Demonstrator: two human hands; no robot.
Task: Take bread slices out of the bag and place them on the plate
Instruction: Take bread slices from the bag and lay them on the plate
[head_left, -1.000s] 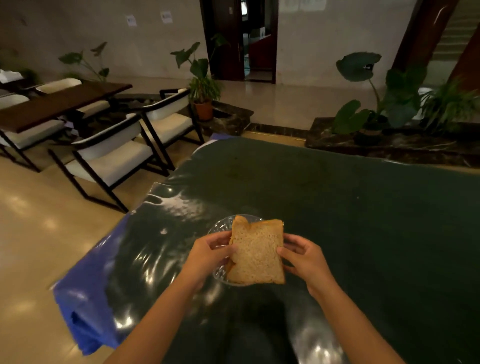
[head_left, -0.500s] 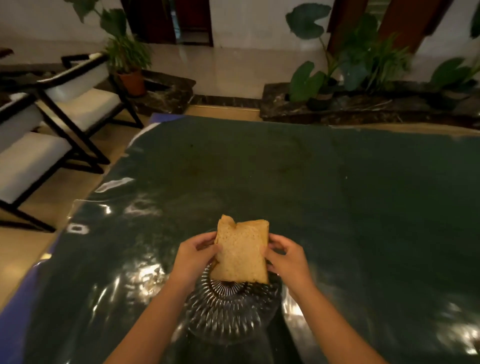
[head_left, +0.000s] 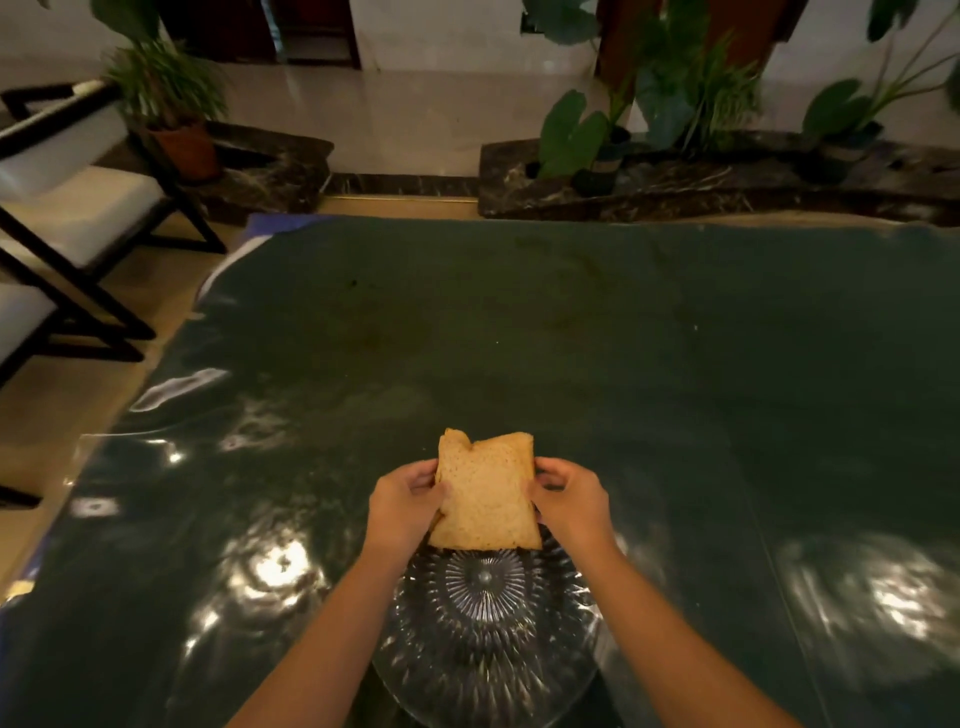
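1. Centrally, item one: bread slice (head_left: 485, 493), brown, roughly square, its top edge notched. Held upright-tilted above the far rim of the plate; whether its lower edge touches the glass cannot be told.
2. Plate (head_left: 488, 660): clear glass, round, with a ribbed sunburst pattern. Lies flat on the bench, at the near edge of view, between the two forearms. No bread lies flat on it.
3. Left hand (head_left: 408, 506): at the left edge of the bread slice, beyond the plate; fingers (head_left: 423, 475) closed narrowly on that edge, thumb in front.
4. Right hand (head_left: 569, 501): at the right edge of the bread slice, beyond the plate; fingers (head_left: 550, 467) curled and pinching that edge.
5. Bench (head_left: 597, 338): broad surface under the plate, covered in dark green cloth beneath a glossy clear sheet showing bright light reflections left and right of the plate.
6. Chairs (head_left: 67, 208): white cushions on black frames, well left of the plate, off the bench.
7. Potted plants (head_left: 597, 135): large green leaves, on a dark stone ledge far beyond the plate; one more in a terracotta pot (head_left: 187, 150) at far left.
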